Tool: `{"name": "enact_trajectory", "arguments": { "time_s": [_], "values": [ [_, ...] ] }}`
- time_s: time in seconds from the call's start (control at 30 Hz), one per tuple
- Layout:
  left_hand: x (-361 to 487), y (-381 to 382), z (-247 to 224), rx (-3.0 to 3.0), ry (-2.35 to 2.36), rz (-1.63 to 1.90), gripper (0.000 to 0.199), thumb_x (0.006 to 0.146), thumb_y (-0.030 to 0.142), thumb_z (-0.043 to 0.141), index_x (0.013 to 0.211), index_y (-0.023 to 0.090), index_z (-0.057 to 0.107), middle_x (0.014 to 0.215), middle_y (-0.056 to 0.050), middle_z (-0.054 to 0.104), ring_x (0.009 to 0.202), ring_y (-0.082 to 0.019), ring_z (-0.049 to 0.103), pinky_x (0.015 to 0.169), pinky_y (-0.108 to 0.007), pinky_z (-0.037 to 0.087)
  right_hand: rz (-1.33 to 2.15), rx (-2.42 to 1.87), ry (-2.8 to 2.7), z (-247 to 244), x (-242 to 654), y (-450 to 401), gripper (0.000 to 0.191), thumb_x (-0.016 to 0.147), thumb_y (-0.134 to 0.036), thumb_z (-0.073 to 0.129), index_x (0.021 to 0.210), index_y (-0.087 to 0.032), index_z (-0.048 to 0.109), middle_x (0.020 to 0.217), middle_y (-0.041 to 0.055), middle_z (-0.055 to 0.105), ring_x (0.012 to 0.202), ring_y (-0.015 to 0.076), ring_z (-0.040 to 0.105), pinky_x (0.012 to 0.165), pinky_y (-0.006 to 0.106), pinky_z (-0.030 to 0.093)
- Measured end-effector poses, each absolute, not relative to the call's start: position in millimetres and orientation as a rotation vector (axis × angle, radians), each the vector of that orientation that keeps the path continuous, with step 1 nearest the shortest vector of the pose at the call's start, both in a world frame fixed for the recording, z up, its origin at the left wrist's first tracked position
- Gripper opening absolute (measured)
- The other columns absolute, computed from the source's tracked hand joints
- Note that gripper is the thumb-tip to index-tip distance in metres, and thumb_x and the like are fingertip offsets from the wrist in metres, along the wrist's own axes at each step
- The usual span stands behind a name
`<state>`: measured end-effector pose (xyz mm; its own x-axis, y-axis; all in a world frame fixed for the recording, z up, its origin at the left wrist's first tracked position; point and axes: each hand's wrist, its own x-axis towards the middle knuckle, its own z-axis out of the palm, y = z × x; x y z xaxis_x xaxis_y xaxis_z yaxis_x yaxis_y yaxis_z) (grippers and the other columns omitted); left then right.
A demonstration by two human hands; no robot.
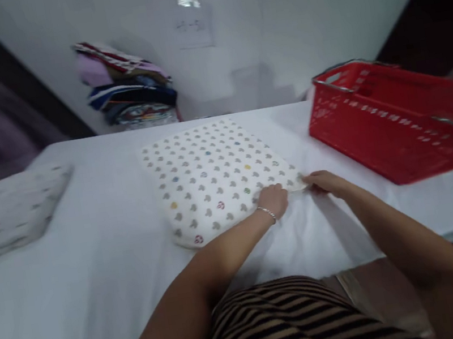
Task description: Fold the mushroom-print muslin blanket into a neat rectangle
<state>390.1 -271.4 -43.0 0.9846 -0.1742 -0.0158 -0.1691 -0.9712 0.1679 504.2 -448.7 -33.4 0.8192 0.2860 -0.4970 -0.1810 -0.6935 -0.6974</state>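
Note:
A white folded cloth (pixel 210 172) patterned with small grey motifs and a few coloured ones lies on the white-covered table. My left hand (pixel 273 201), with a bracelet at the wrist, grips the cloth's near edge, its fingers curled and partly hidden. At the near right corner, my right hand (pixel 324 182) pinches the same cloth between thumb and fingers. The fabric is flat over most of its area, with a thick, rounded fold at the near left.
To the right stands a red plastic basket (pixel 376 140) with metal handles. Another folded patterned cloth (pixel 13 209) lies at the left. Behind the table, a stack of folded fabrics (pixel 132 92) rises against the wall. The white table cover (pixel 119 278) reaches the near edge.

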Motion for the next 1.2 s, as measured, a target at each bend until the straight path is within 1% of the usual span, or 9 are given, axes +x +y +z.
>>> {"name": "enact_trajectory", "arguments": {
  "time_s": [0.13, 0.27, 0.33, 0.47, 0.6, 0.7, 0.8, 1.0, 1.2],
  "values": [
    [391.9, -275.5, -49.0, 2.964, -0.288, -0.062, 0.020, 0.088, 0.018, 0.046, 0.095, 0.016, 0.064, 0.100, -0.007, 0.060, 0.098, -0.020, 0.054, 0.079, -0.034, 0.042, 0.654, -2.341, -0.179, -49.0, 515.1, -455.9, 0.032, 0.076, -0.049, 0.058, 0.067, -0.018, 0.056, 0.051, 0.0014, 0.056, 0.045, 0.0120, 0.049, 0.042, 0.023, 0.034],
    [390.8, -283.0, -52.1, 2.992, -0.364, -0.008, 0.021, 0.088, 0.014, 0.043, 0.093, 0.012, 0.063, 0.102, -0.011, 0.059, 0.098, -0.022, 0.054, 0.077, -0.034, 0.042, 0.426, -2.780, -0.393, -54.7, 514.5, -452.7, 0.028, 0.075, -0.046, 0.056, 0.065, -0.020, 0.056, 0.056, 0.0053, 0.059, 0.053, 0.0182, 0.054, 0.049, 0.029, 0.038],
    [388.5, -285.6, -53.3, 2.997, -0.386, 0.022, 0.022, 0.089, 0.014, 0.042, 0.094, 0.011, 0.063, 0.102, -0.012, 0.058, 0.097, -0.022, 0.053, 0.076, -0.034, 0.042, 0.284, -2.949, -0.478, -54.5, 509.9, -451.3, 0.026, 0.075, -0.047, 0.055, 0.071, -0.021, 0.058, 0.064, 0.0082, 0.062, 0.060, 0.0229, 0.058, 0.051, 0.031, 0.039],
    [380.6, -285.6, -56.8, 3.009, -0.360, 0.090, 0.026, 0.092, 0.016, 0.036, 0.099, 0.011, 0.061, 0.105, -0.013, 0.056, 0.099, -0.022, 0.051, 0.074, -0.034, 0.041, 0.041, -3.025, -0.548, -55.1, 499.9, -454.7, 0.036, 0.079, -0.052, 0.049, 0.094, -0.021, 0.059, 0.083, 0.0149, 0.067, 0.073, 0.0307, 0.063, 0.055, 0.038, 0.045],
    [371.1, -283.1, -59.3, 3.014, -0.312, 0.158, 0.026, 0.093, 0.015, 0.034, 0.101, 0.011, 0.059, 0.105, -0.013, 0.057, 0.100, -0.022, 0.050, 0.074, -0.035, 0.041, -0.313, -2.802, -1.019, -54.0, 486.4, -449.5, 0.034, 0.084, -0.040, 0.042, 0.102, -0.018, 0.060, 0.106, 0.0175, 0.064, 0.097, 0.0317, 0.060, 0.078, 0.045, 0.048],
    [364.0, -279.5, -58.3, 2.981, -0.300, 0.204, 0.026, 0.094, 0.016, 0.034, 0.102, 0.011, 0.058, 0.105, -0.011, 0.058, 0.101, -0.022, 0.050, 0.077, -0.036, 0.041, -0.291, -2.494, -1.359, -54.5, 467.8, -431.6, 0.033, 0.086, -0.035, 0.040, 0.104, -0.018, 0.062, 0.110, 0.0148, 0.064, 0.105, 0.0274, 0.057, 0.092, 0.044, 0.044],
    [354.3, -270.2, -55.2, 2.972, -0.240, 0.182, 0.028, 0.095, 0.017, 0.032, 0.105, 0.012, 0.057, 0.106, -0.010, 0.059, 0.102, -0.021, 0.050, 0.080, -0.036, 0.040, -0.165, -2.354, -1.490, -62.9, 446.8, -415.2, 0.036, 0.090, -0.034, 0.037, 0.115, -0.019, 0.059, 0.120, 0.0122, 0.061, 0.115, 0.0242, 0.053, 0.097, 0.043, 0.041],
    [311.3, -224.6, -50.2, 3.016, -0.161, 0.128, 0.022, 0.091, 0.013, 0.039, 0.103, 0.014, 0.058, 0.108, -0.009, 0.060, 0.105, -0.021, 0.050, 0.086, -0.036, 0.037, -0.141, -2.456, -1.453, -80.9, 431.4, -415.6, 0.042, 0.093, -0.038, 0.039, 0.130, -0.020, 0.050, 0.138, 0.0105, 0.048, 0.130, 0.0257, 0.039, 0.103, 0.048, 0.033],
    [243.4, -167.9, -43.3, 2.994, 0.014, 0.128, 0.029, 0.089, 0.026, 0.049, 0.117, 0.022, 0.053, 0.120, -0.007, 0.056, 0.112, -0.022, 0.047, 0.092, -0.037, 0.034, -0.142, -2.433, -1.458, -70.6, 425.0, -411.4, 0.046, 0.092, -0.036, 0.042, 0.133, -0.018, 0.046, 0.139, 0.0118, 0.047, 0.132, 0.0273, 0.035, 0.105, 0.051, 0.029]
  ]
}}
